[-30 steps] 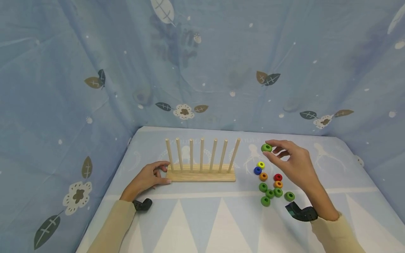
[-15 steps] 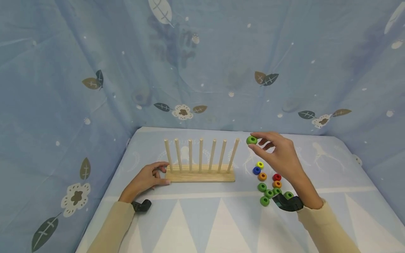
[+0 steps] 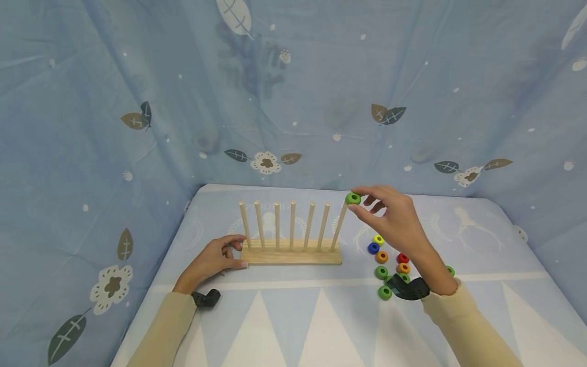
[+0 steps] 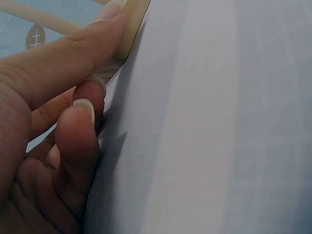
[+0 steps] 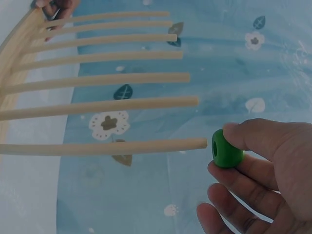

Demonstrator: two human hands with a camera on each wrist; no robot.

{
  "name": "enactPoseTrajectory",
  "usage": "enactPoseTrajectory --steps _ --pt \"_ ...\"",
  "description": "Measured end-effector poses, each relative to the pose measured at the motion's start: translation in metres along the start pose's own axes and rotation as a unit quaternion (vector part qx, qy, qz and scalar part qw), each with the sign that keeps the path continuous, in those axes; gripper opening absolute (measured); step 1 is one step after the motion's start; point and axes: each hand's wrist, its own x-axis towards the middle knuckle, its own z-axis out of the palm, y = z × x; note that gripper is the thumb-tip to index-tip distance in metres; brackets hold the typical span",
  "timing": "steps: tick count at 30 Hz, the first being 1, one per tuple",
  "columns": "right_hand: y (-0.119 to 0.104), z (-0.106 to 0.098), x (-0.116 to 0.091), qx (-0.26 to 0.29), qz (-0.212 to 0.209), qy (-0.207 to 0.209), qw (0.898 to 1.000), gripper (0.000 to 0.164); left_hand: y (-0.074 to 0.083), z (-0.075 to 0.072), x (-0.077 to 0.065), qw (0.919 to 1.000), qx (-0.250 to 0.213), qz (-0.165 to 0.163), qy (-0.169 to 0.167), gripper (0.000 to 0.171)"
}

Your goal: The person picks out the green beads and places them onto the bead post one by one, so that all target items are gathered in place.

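My right hand (image 3: pixel 396 219) pinches a green bead (image 5: pixel 229 153) between thumb and fingers, just over the tip of the rightmost peg (image 3: pixel 339 227) of a wooden peg rack (image 3: pixel 291 259). In the right wrist view the bead's hole faces that peg's end, with a small gap between them. Several upright pegs stand in a row along the rack, all bare. At the rack's left end my left hand (image 3: pixel 213 262) grips the base, thumb at the front edge and fingers behind; the left wrist view shows the thumb on the wood's corner.
Right of the rack lie loose beads: a yellow bead (image 3: pixel 375 240), a blue bead (image 3: pixel 370 248), a red bead (image 3: pixel 400 257), orange ones and several green ones. My right wrist and its black camera (image 3: pixel 410 289) partly cover some. Patterned blue cloth (image 3: pixel 293 102) hangs behind the table.
My right hand has carried the green bead leftward and slightly up, from above the loose beads to the rightmost peg's tip. My left hand keeps its grip on the rack.
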Motion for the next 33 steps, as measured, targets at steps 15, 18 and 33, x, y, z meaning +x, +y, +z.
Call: enactPoseTrajectory --steps 15,18,33 --pt "-0.002 0.007 0.006 -0.004 0.001 -0.019 1.0 0.035 0.002 0.0 -0.001 1.0 0.004 -0.001 0.004 0.077" --pt "-0.001 0.009 0.006 -0.002 0.002 -0.023 1.0 0.034 0.002 -0.001 -0.001 1.0 0.004 -0.001 0.003 0.077" --pt "0.006 0.019 -0.002 -0.002 0.017 -0.04 0.999 0.034 -0.001 -0.001 -0.001 1.0 -0.001 0.003 0.002 0.078"
